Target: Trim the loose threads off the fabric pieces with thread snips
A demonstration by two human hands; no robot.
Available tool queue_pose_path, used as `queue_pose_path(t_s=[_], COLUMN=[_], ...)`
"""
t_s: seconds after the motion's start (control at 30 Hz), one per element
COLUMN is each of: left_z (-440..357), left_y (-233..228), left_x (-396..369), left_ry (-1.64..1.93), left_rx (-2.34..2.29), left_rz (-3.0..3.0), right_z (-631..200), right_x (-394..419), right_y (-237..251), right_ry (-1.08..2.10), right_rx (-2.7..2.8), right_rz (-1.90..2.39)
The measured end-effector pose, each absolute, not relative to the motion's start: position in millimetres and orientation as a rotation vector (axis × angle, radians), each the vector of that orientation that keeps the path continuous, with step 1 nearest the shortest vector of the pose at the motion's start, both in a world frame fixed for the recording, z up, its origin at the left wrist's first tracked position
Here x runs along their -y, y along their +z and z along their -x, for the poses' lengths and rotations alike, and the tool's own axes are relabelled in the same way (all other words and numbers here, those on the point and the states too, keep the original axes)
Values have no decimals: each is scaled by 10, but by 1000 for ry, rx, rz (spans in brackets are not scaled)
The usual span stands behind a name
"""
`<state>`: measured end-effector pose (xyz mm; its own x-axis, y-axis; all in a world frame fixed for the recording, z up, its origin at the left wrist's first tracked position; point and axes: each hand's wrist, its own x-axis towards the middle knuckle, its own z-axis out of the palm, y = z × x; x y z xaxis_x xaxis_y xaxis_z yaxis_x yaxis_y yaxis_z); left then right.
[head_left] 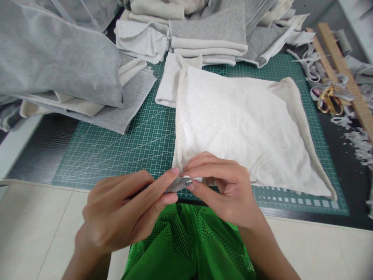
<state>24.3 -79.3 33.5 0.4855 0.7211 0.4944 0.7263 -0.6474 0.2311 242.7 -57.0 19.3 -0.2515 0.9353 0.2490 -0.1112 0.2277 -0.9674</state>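
Note:
A white fabric piece point(233, 112) with thick seamed edges lies flat on the green cutting mat point(116, 155). My left hand point(125, 210) is closed around a small tool with a grey metal blade point(178, 184); a dark blue part shows between the fingers, and the rest is hidden. Its blade points right, toward the fabric's near left corner. There my right hand point(224, 186) pinches the corner between thumb and fingers, touching the blade's tip. Exactly what lies between those fingertips is partly covered.
Grey fabric pieces point(64, 66) are piled at the left. Folded white and grey cloths point(206, 31) line the back. On the right are gold-handled scissors point(329, 102), a wooden ruler point(346, 74) and thread scraps point(359, 144). The table's near edge runs just before me.

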Motion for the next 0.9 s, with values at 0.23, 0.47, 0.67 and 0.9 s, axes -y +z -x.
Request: queue_pose_path(t_s=[0.23,0.47,0.67,0.9], left_z=[-281,-280,-309,-239], left_y=[334,299,238,232], left_x=[768,796,797,817], left_ry=[-957,-1116,-1537,-1675], left_rx=[1327,1459,1710,1893], left_rz=[2721,2799,2750,2584], right_z=[-2433,-2426,-2416,-2424], right_x=[573,567,574,586], right_y=[170,189,187,195], right_ry=[1229,1215,1227,1249], right_rx=[1438,1462,1439,1444], right_rz=[810,844,872,902])
